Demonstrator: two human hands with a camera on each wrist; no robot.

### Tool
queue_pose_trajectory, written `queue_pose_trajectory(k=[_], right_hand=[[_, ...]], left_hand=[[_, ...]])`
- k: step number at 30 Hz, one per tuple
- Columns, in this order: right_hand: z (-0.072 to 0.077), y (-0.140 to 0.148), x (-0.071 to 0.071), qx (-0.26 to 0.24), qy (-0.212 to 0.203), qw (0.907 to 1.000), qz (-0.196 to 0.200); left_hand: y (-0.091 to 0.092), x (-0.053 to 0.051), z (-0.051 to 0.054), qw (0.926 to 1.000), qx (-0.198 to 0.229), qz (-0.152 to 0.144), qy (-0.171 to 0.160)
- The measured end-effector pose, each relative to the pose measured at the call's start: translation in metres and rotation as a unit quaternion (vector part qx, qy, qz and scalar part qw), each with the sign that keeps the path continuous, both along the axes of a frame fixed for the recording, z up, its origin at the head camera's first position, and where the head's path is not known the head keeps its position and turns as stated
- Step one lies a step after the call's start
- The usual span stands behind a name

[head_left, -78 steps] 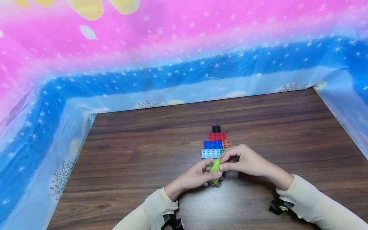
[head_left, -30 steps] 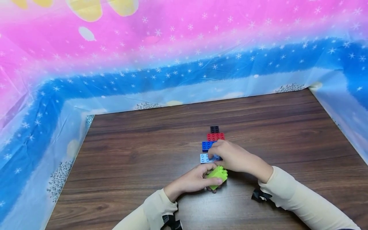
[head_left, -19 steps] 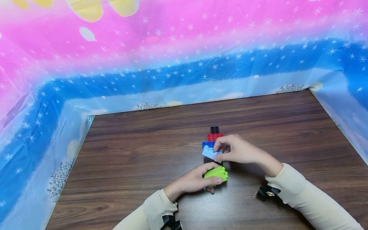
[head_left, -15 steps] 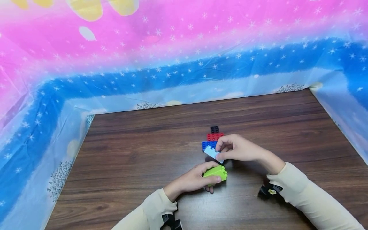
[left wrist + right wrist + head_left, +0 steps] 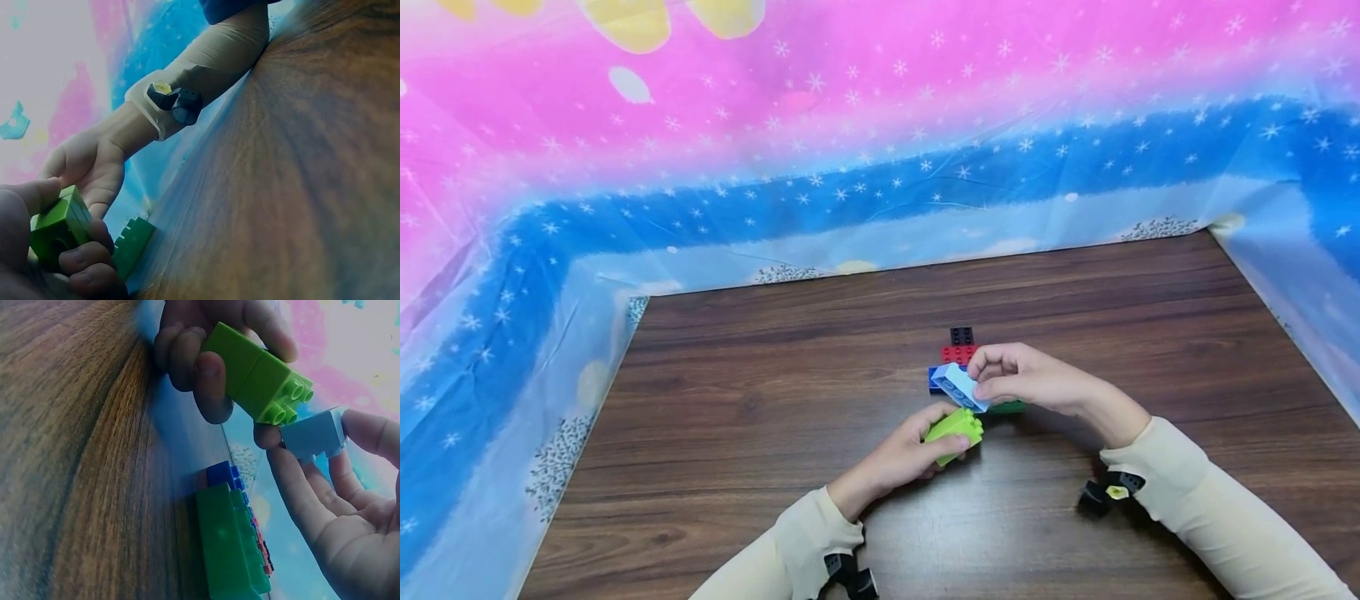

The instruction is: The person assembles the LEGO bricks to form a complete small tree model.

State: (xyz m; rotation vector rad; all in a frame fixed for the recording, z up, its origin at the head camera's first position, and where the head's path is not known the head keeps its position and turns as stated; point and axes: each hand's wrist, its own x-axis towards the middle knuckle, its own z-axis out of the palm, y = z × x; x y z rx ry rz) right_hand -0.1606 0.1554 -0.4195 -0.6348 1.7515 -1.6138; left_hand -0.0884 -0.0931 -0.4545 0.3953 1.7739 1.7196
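In the head view my left hand (image 5: 895,457) grips a lime green block (image 5: 953,437), its studs toward the right. A seam across it in the right wrist view suggests stacked bricks (image 5: 250,372). My right hand (image 5: 1052,382) pinches a light blue brick (image 5: 957,385) between thumb and fingers, tilted above the table with its hollow underside showing. The light blue brick (image 5: 311,434) is close beside the lime studs in the right wrist view; whether they touch I cannot tell.
On the brown wooden table (image 5: 760,417), beyond the hands, lie a black brick (image 5: 962,335), a red brick (image 5: 957,354), a blue brick (image 5: 933,380) and a green brick (image 5: 225,544). The right hand partly covers this group. A patterned cloth (image 5: 850,200) borders the table.
My right hand has taken the light blue brick off the table, lifted it and turned its underside toward me. My left hand has moved slightly up and left with the lime block.
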Motion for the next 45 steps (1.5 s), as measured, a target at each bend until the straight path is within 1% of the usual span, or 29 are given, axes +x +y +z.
queue_pose_trajectory(k=[7,13,15,21,28,36,45], right_hand=[[0.001,0.001,0.0,0.012,0.06,0.9981,0.002],[0.002,-0.002,0.005,0.009,0.119,0.9929,0.0],[0.002,-0.004,0.007,0.008,0.13,0.9915,-0.004],[0.003,-0.006,0.009,0.012,0.133,0.991,-0.014],[-0.001,-0.009,0.011,0.006,0.147,0.989,-0.019],[-0.007,-0.016,0.014,-0.006,0.14,0.9886,-0.055],[-0.01,-0.018,0.015,-0.004,0.146,0.987,-0.067]], left_hand=[[0.001,-0.001,-0.002,0.9997,-0.006,0.024,0.0],[0.002,-0.001,-0.003,0.9995,-0.003,0.032,0.002],[0.002,-0.001,-0.004,0.9994,0.0,0.034,0.0],[0.002,-0.001,-0.003,0.9994,0.001,0.033,-0.006],[0.001,-0.001,-0.002,0.9994,-0.005,0.034,-0.011],[0.001,-0.002,-0.005,0.9978,0.014,0.052,-0.038],[0.001,-0.002,-0.005,0.9979,0.01,0.053,-0.035]])
